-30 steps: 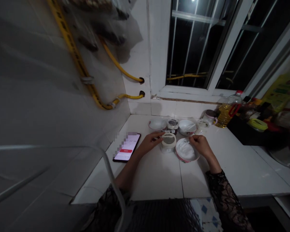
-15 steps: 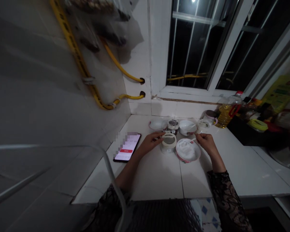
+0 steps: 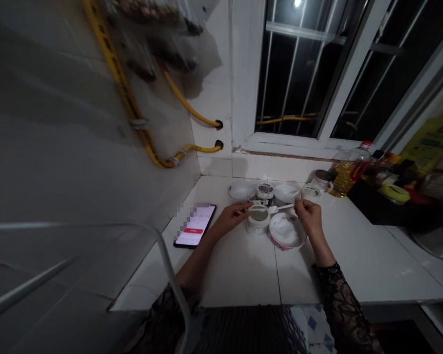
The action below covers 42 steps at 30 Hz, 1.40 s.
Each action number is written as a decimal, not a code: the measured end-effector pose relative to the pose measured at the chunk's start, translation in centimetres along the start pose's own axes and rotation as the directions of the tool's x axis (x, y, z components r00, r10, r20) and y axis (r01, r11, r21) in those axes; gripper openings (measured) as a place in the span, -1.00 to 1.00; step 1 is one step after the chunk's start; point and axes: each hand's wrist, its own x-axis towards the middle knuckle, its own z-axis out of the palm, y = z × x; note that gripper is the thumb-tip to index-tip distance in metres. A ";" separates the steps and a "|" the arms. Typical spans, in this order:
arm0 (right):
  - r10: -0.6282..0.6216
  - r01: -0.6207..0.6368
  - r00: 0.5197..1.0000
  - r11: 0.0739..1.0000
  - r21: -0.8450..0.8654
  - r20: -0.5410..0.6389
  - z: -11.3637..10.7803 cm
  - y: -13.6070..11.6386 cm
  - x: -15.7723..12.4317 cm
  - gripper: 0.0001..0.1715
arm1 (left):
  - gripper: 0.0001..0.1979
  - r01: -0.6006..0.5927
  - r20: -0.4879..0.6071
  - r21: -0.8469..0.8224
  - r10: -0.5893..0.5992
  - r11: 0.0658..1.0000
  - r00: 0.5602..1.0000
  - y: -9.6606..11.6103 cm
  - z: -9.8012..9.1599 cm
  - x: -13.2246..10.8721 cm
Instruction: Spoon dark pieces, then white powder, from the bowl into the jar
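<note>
A person stands at a white table [image 3: 239, 275] in a dim kitchen. Both hands are out in front, at the far side of the table.

The left hand [image 3: 231, 219] is curled round the left side of a small white tub [image 3: 258, 221]. Its fingers touch the rim and hold the tub in place. The tub stands upright with no lid on. It looks dark inside, and I cannot tell how much is in it.

The right hand [image 3: 308, 215] is closed tight on the handle of a white spoon [image 3: 280, 208]. The spoon is up in the air and points left. Its round end is just over the right edge of the tub. I cannot tell if there is anything on the spoon.

Just right of the tub, touching it or almost, sits a bowl [image 3: 288, 242] with a red rim. It holds a lot of white stuff, like powder. The right hand is above its far edge.

So it looks like scooping work, from bowl to tub or the other way. I think it is somewhere in the middle, since the bowl is quite full and the spoon is lifted between the two.

A lit phone [image 3: 195, 226] lies flat to the left. More small pots [image 3: 265, 189] stand in a row behind the tub. An oil bottle [image 3: 349, 172] stands far right, under the dark window [image 3: 302, 64].
</note>
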 end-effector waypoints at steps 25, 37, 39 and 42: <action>-0.255 0.255 0.966 0.918 -0.303 0.040 -2.7 1.2 0.0 -0.46 | -0.56 -0.007 0.007 0.010 0.007 1.000 1.000 -0.5 0.2 0.0; -0.155 0.312 0.937 0.772 -0.554 0.312 -1.8 1.5 -0.5 -0.54 | -0.57 0.002 0.003 0.004 -0.002 1.000 1.000 -0.4 0.2 0.0; -0.135 0.295 0.936 0.808 -0.511 0.326 -1.5 1.7 -0.5 -0.53 | -0.57 0.005 0.008 0.000 -0.005 1.000 1.000 -0.4 0.2 0.0; -0.099 0.232 0.950 0.858 -0.458 0.295 -1.6 2.1 -0.2 -0.51 | -0.57 0.005 0.013 -0.004 -0.005 1.000 1.000 -0.5 0.2 0.0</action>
